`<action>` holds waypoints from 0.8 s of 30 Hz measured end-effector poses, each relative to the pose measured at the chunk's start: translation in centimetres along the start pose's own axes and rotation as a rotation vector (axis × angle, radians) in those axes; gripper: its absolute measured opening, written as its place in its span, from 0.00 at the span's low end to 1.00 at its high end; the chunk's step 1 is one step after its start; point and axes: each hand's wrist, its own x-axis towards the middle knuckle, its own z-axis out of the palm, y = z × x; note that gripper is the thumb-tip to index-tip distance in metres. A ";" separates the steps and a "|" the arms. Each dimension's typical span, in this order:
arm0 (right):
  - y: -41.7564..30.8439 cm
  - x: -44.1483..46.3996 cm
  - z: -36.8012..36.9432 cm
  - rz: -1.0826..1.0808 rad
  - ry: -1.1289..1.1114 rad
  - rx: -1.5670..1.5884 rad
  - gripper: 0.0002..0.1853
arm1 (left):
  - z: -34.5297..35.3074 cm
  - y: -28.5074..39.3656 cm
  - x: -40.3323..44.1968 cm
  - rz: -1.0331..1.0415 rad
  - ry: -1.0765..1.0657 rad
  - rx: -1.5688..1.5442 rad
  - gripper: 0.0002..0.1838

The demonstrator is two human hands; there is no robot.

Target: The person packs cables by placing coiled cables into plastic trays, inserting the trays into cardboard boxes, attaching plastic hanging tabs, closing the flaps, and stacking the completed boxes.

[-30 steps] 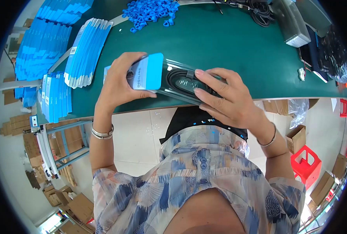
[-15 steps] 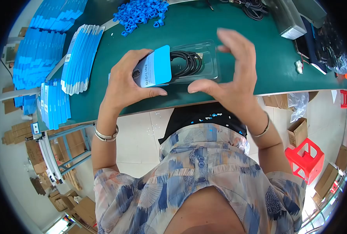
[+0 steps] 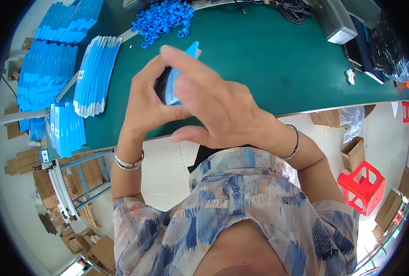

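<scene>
Above the front edge of the green table, my left hand (image 3: 147, 99) is wrapped round a blue and white printed package (image 3: 171, 87), whose blue flap sticks up past the fingers. My right hand (image 3: 218, 101) is in front of the package, its thumb apart from the raised fingers and nothing visible between them. It covers much of the package, and the clear tray with the black cable cannot be seen. The right fingertips are blurred.
Stacks of blue and white folded boxes (image 3: 96, 76) lie at the left of the green table (image 3: 259, 60). Small blue rings (image 3: 161, 20) are heaped at the back. A metal box (image 3: 333, 23) and black cables (image 3: 294, 11) are at the back right. A red stool (image 3: 363, 188) stands below.
My right hand let go of the clear tray, opened to the right, then swung left across the package. The package in my left hand has turned, and its flap now points upward.
</scene>
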 end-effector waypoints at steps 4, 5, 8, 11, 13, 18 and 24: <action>1.1 1.2 -2.5 0.163 0.037 0.284 0.35 | -0.6 -1.0 -0.3 -0.022 0.001 -0.539 0.46; 1.2 1.8 -2.4 0.248 0.309 0.435 0.29 | -0.6 -1.6 -0.5 -0.021 0.001 -0.534 0.46; 1.6 1.8 -2.5 0.543 0.299 0.868 0.21 | 0.7 -4.2 -2.0 0.047 -0.058 -0.816 0.50; 1.9 0.9 -3.4 0.789 -0.238 1.150 0.17 | 1.2 -4.2 -2.1 -0.013 -0.149 -1.026 0.50; 1.6 0.7 -4.0 0.823 -0.252 1.207 0.16 | 1.5 -3.3 -2.1 -0.191 -0.258 -1.259 0.47; 1.3 -0.2 -2.4 1.007 -0.104 0.967 0.18 | 0.3 -2.0 0.7 -0.533 -0.264 -1.022 0.44; 1.1 -0.6 -0.9 1.218 0.252 1.036 0.23 | 3.2 3.3 0.3 0.292 0.192 0.401 0.44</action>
